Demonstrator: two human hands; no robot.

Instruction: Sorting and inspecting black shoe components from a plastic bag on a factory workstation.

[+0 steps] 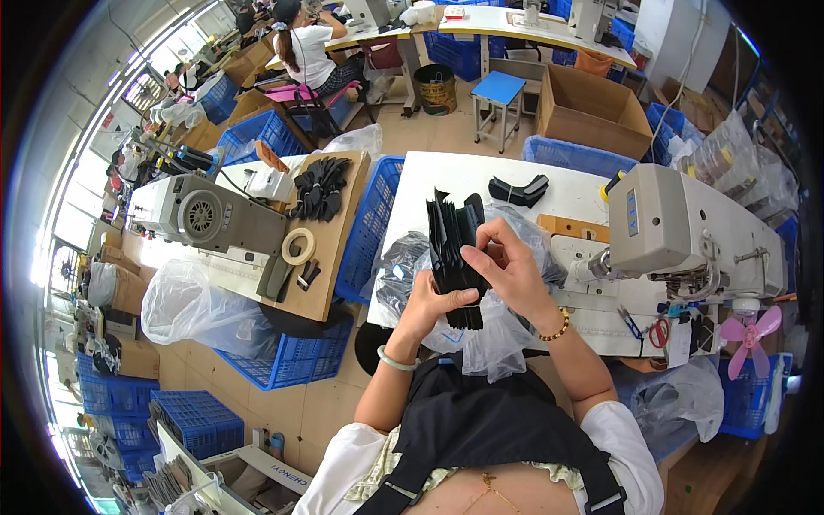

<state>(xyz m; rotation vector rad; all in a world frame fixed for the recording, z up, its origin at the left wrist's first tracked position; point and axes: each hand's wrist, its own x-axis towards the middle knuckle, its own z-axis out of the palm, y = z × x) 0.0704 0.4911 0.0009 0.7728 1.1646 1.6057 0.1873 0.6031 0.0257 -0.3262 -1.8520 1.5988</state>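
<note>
Head-worn fisheye, looking steeply down, close over the white worktable [446, 176]

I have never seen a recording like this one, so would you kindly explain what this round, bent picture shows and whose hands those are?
The picture comes from a wide fisheye camera worn on a person's head, looking down, which is why straight edges bend near the rim. The two bare hands are the wearer's own. The left hand and the right hand together hold a stack of flat black pieces above a clear plastic bag. Ahead lies a white table with a small bundle of black pieces, and to the right stands a sewing machine. Blue crates stand around, and another person sits at a farther table.
</note>
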